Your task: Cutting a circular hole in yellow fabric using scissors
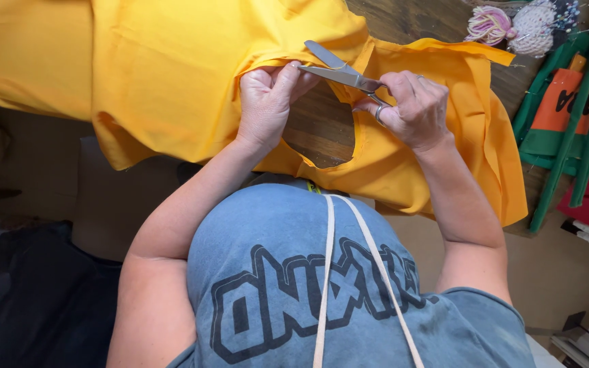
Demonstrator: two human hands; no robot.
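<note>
The yellow fabric is plain, smooth cotton-like cloth with a curved cut-out that shows the dark wooden table beneath. It drapes over the table's near edge toward my lap. My left hand pinches the cut edge, fingers closed on the cloth. My right hand grips the steel scissors, blades parted at that edge. Bare wood lies between my hands; a pincushion sits by the far right corner
</note>
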